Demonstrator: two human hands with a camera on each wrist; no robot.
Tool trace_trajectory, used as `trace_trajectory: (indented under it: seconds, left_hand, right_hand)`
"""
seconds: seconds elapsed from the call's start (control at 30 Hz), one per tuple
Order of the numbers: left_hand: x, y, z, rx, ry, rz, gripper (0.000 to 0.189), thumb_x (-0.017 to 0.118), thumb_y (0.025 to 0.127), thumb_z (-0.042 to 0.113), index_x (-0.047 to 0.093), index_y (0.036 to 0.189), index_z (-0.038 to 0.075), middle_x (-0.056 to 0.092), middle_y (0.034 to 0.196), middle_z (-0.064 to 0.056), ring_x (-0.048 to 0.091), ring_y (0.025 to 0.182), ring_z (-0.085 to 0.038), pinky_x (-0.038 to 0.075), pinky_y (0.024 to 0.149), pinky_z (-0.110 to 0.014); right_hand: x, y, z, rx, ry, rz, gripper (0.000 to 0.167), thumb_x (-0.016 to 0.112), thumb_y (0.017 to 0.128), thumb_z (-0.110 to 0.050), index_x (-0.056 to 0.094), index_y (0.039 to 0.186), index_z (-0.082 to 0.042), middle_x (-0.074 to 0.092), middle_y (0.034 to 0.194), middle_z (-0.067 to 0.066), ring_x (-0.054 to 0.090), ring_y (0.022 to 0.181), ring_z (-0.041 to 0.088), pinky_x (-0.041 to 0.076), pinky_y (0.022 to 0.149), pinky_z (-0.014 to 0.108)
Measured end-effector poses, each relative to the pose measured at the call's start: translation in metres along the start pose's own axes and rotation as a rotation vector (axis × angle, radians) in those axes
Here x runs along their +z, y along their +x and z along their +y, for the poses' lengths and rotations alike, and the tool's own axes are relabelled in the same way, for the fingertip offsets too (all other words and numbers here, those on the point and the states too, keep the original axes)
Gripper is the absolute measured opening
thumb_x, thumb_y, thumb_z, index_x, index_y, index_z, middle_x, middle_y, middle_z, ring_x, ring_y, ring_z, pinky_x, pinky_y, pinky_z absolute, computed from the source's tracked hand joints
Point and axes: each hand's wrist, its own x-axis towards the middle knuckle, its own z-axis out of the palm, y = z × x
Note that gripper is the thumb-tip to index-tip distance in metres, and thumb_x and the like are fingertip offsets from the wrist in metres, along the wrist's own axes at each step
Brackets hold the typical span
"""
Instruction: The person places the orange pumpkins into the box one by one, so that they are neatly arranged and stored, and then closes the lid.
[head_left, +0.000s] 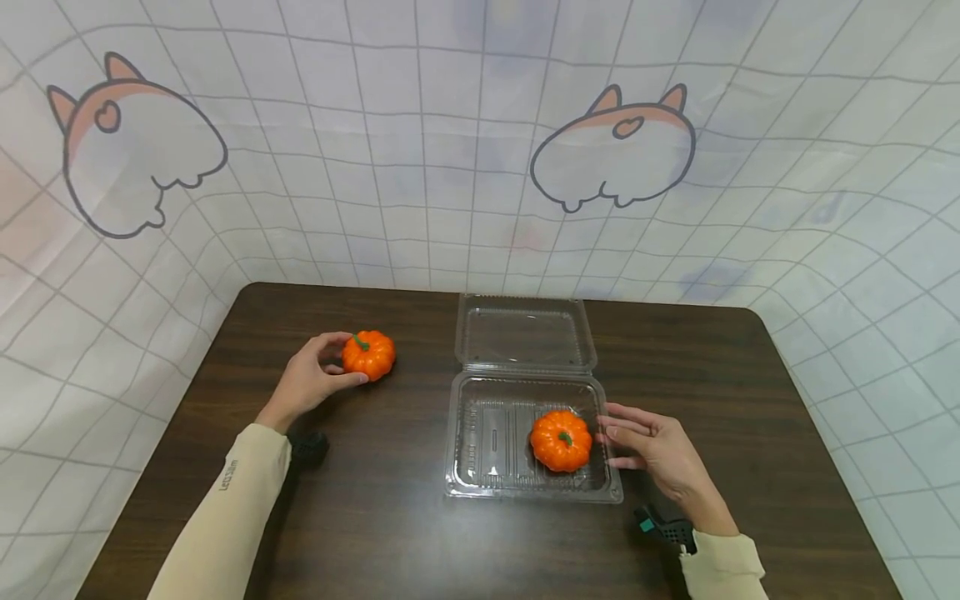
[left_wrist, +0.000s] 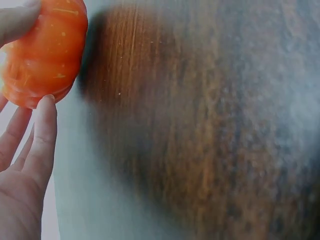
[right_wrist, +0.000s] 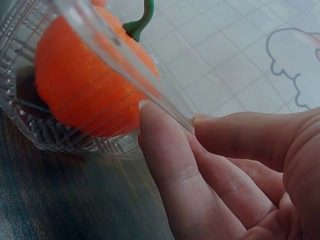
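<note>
Under my arms spreads a dark brown wood-grain table (head_left: 375, 517), its far corners rounded and a pale sheen of light lying across its near middle. White cloth (head_left: 435, 167) printed with thin grey grid lines hangs behind it and along both sides, wrinkled in places. Two cartoon corgi rumps, one at left (head_left: 142, 158) and one at right (head_left: 615, 158), decorate the far stretch.

On the table's left side, my left hand (head_left: 315, 375) grips a toy pumpkin (head_left: 369, 355), orange with a green stem, between thumb and fingers; I cannot tell whether it touches the wood. Right of centre sits a clear plastic clamshell box (head_left: 491, 442), its hinged lid (head_left: 525, 337) laid back toward the cloth. A second orange pumpkin (head_left: 561, 442) is inside, in the right half, stem showing. My right hand (head_left: 660, 450) pinches the box's right edge, thumb at the rim and fingers against the outside wall. Pale yellow sleeves (head_left: 228, 508) cover my forearms.
</note>
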Motion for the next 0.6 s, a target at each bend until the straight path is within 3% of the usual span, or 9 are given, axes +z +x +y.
trace_trajectory:
  seconds: [0.37, 0.6]
  left_hand:
    - [-0.005, -0.005, 0.007, 0.022, 0.013, 0.02, 0.081, 0.087, 0.084, 0.038, 0.049, 0.149, 0.009, 0.053, 0.148, -0.019, 0.063, 0.124, -0.035, 0.061, 0.097, -0.035]
    - [-0.009, -0.01, 0.018, 0.05, -0.003, 0.009, 0.079, 0.087, 0.084, 0.037, 0.05, 0.148, 0.009, 0.053, 0.149, -0.017, 0.065, 0.119, -0.033, 0.06, 0.098, -0.039]
  right_hand:
    - [0.001, 0.0, 0.0, -0.006, 0.003, 0.0, 0.065, 0.068, 0.101, -0.017, 0.04, 0.154, 0.006, 0.066, 0.141, 0.017, 0.078, 0.103, 0.014, 0.065, 0.08, 0.037]
    - [0.001, 0.0, -0.001, -0.011, 0.006, -0.005, 0.065, 0.069, 0.101, -0.017, 0.04, 0.154, 0.007, 0.064, 0.143, 0.02, 0.078, 0.102, 0.014, 0.065, 0.081, 0.037]
